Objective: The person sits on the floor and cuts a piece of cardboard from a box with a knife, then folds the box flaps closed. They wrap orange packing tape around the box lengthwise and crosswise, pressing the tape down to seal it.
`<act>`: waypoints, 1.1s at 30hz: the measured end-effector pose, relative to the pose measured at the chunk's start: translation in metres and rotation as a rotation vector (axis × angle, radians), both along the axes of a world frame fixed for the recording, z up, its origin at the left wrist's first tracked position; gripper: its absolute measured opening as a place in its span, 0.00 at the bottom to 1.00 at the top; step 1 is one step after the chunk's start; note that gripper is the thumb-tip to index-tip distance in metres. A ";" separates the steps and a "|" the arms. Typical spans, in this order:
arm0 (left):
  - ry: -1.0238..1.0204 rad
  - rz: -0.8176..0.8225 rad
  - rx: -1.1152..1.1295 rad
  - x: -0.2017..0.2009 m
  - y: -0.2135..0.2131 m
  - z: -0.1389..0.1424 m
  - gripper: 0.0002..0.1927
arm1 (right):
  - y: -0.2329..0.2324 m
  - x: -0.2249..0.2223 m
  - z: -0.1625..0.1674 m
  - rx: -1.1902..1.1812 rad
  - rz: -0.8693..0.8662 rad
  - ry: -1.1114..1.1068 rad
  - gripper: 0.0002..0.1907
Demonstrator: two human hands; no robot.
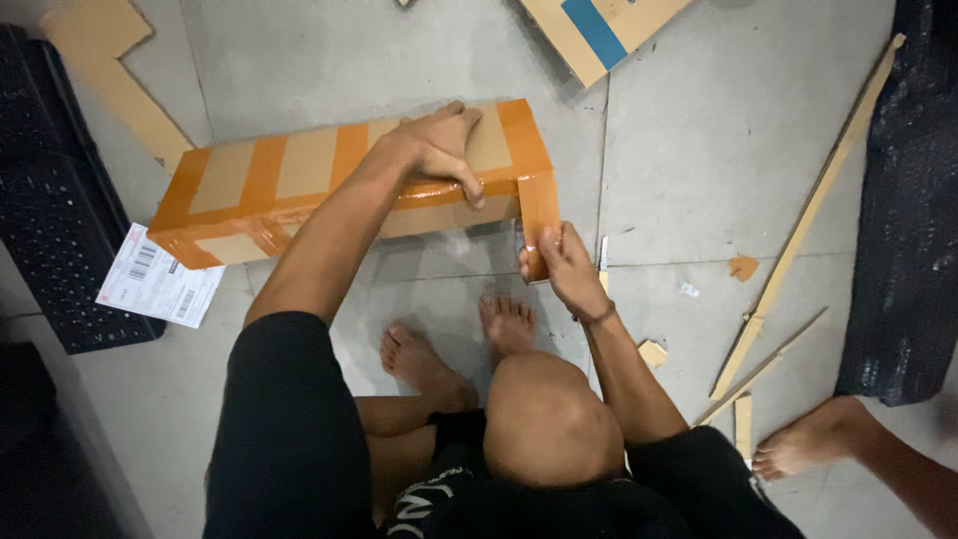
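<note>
A long cardboard box (299, 175) wrapped in bands of orange tape lies on the grey tiled floor in front of me. My left hand (439, 150) presses down on top of the box near its right end, fingers curled over the front edge. My right hand (564, 265) pinches the orange tape strip (539, 215) that runs down from the box's right corner, and something small and shiny shows behind its fingers; I cannot tell what it is. My bare feet and bent knees are just below the box.
A white paper label (160, 277) lies left of the box beside a black mat (55, 200). Cardboard strips (813, 210) and scraps litter the right side. Another box with a blue band (599, 30) sits at the top. Another person's bare foot (813, 439) is at lower right, beside a dark bundle (903, 200).
</note>
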State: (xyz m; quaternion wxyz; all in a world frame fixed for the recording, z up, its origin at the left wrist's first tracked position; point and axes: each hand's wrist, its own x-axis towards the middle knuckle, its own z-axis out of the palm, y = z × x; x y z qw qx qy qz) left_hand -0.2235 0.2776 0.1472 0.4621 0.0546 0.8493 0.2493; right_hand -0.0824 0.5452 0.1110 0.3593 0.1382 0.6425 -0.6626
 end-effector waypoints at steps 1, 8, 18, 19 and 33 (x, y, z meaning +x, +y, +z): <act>-0.006 -0.002 0.002 -0.001 -0.001 0.001 0.64 | 0.000 -0.001 -0.004 0.014 0.027 -0.030 0.19; -0.113 0.025 0.154 -0.015 -0.008 -0.002 0.61 | -0.011 0.000 -0.063 -0.104 -0.007 0.115 0.20; -0.386 0.100 0.266 -0.003 0.003 -0.036 0.51 | -0.007 0.033 -0.044 -0.137 -0.092 0.178 0.23; -0.491 0.142 0.272 0.007 0.009 -0.043 0.49 | 0.000 0.043 -0.029 -0.141 -0.113 0.140 0.23; 0.511 0.403 0.453 0.014 0.026 -0.118 0.27 | -0.048 -0.105 0.009 -0.152 0.143 0.286 0.20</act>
